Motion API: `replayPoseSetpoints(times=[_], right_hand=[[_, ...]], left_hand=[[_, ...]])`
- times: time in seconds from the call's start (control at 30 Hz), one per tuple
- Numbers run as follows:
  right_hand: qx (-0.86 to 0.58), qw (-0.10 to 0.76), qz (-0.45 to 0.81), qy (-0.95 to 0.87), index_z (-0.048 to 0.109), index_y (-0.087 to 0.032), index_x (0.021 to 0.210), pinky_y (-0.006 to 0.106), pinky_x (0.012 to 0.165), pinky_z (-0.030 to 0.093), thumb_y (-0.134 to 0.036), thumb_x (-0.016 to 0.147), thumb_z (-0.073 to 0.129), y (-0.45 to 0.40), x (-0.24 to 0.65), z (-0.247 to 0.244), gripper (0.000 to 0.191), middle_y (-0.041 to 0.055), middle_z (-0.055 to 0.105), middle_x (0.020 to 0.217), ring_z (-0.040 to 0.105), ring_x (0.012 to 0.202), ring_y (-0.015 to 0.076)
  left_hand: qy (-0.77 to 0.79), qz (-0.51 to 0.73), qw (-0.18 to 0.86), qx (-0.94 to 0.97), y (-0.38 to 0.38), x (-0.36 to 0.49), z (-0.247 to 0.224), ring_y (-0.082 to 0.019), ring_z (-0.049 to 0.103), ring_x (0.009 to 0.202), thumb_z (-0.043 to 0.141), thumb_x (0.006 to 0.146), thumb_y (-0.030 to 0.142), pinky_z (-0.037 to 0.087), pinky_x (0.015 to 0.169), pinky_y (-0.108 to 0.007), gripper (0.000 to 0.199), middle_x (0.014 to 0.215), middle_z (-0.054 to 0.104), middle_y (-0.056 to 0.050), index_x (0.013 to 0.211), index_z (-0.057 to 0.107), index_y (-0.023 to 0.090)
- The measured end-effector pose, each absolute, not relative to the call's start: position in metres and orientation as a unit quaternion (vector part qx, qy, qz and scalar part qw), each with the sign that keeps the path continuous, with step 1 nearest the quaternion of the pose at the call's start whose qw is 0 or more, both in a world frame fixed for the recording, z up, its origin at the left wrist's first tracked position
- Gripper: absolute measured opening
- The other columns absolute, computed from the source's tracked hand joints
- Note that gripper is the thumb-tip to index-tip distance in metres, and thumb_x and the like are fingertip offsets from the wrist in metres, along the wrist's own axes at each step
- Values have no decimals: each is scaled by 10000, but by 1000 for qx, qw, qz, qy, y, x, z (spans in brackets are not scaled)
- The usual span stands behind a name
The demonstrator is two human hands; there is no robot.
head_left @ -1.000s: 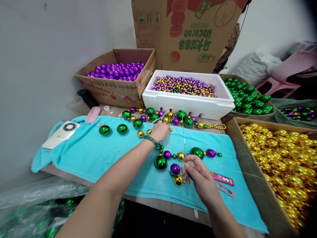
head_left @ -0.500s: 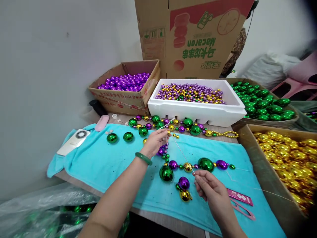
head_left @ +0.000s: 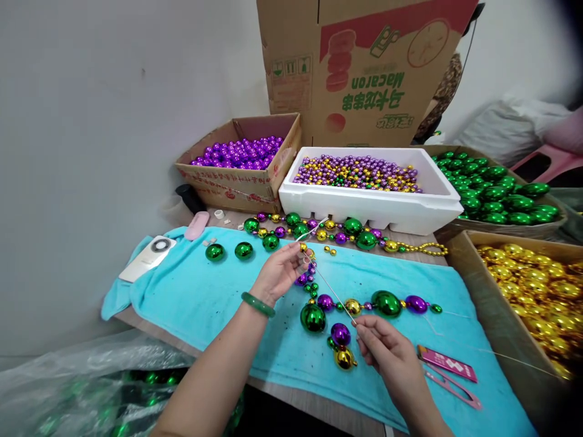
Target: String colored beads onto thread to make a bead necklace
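My left hand (head_left: pixel 285 270), with a green bangle (head_left: pixel 258 304) on its wrist, pinches a small gold bead (head_left: pixel 303 247) and white string near the middle of the blue towel (head_left: pixel 191 297). A thin needle-like length (head_left: pixel 334 292) runs from there down to my right hand (head_left: pixel 380 345), whose thumb and fingers pinch its lower end. Below and between the hands lies a strand with a big green ball (head_left: pixel 313 318), purple balls (head_left: pixel 325 303) and a green oval (head_left: pixel 386 303). A loose-looking purple ball (head_left: pixel 340 334) touches a gold one (head_left: pixel 344 358).
A finished-looking bead strand (head_left: pixel 366 240) lies along the towel's back edge. Behind stand a carton of purple balls (head_left: pixel 228 181) and a white foam box (head_left: pixel 368 207). Cartons of green (head_left: pixel 505 220) and gold ovals (head_left: pixel 469 258) stand right. A pink cutter (head_left: pixel 453 385) lies at right.
My left hand has lowered slightly and turned, showing more of the palm and the gold bead. The camera view has shifted, moving the scene a little to the right.
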State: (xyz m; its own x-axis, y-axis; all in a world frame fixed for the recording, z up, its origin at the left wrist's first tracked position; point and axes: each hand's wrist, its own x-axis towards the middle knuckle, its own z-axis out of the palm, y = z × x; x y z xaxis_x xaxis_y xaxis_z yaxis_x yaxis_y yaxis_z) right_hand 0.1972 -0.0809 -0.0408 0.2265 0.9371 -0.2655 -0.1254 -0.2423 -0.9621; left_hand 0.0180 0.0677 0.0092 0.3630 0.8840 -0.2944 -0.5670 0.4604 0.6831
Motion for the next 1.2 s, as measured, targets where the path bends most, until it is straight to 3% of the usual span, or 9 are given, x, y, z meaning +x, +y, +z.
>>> replayPoseSetpoints(times=[0.37, 0.53, 0.63, 0.83, 1.0, 1.2], right_hand=[[-592, 509, 521, -345, 640, -169, 814, 224, 427, 378, -520, 708, 684, -81, 194, -41, 370, -13, 516, 530, 454, 468, 115], [-579, 517, 528, -344, 605, -179, 756, 215, 407, 353, -516, 686, 702, -78, 189, -26, 358, -12, 528, 533, 455, 462, 111], [-549, 546, 552, -310, 584, -188, 793, 202, 391, 320, -470, 691, 714, -82, 190, -9, 327, -18, 538, 533, 444, 443, 99], [-470, 621, 559, -282, 553, -223, 811, 215, 402, 308, -356, 755, 672, -99, 196, 31, 187, -34, 489, 527, 425, 461, 108], [-438, 696, 476, -312, 628, -224, 774, 224, 382, 260, -329, 750, 691, -115, 214, 66, 125, -34, 412, 504, 365, 451, 101], [-440, 757, 370, -311, 662, -187, 689, 221, 368, 254, -245, 683, 755, -128, 261, 76, 109, -28, 406, 494, 351, 450, 79]], left_hand=[[322, 465, 785, 252, 61, 18, 10, -89, 609, 692, 672, 728, 147, 482, 652, -198, 150, 791, 655, -40, 846, 578, 141], [346, 414, 748, 386, 40, 21, 11, -121, 603, 777, 687, 737, 226, 459, 699, -241, 190, 886, 654, -54, 888, 596, 154], [375, 368, 634, 568, 13, 22, 12, -172, 588, 899, 663, 769, 304, 445, 810, -312, 226, 970, 650, -63, 955, 624, 183], [292, 212, 350, 864, -45, 37, -11, -289, 484, 1146, 715, 715, 379, 298, 1010, -475, 544, 1190, 589, -105, 1200, 520, 229], [344, 150, 193, 907, -53, 40, -40, -314, 417, 1202, 607, 793, 227, 183, 1055, -554, 347, 1158, 585, -111, 1128, 523, 195], [366, 123, 70, 920, -37, 10, -49, -317, 348, 1269, 453, 867, 156, 301, 1016, -524, 229, 1247, 537, -107, 1060, 568, 198]])
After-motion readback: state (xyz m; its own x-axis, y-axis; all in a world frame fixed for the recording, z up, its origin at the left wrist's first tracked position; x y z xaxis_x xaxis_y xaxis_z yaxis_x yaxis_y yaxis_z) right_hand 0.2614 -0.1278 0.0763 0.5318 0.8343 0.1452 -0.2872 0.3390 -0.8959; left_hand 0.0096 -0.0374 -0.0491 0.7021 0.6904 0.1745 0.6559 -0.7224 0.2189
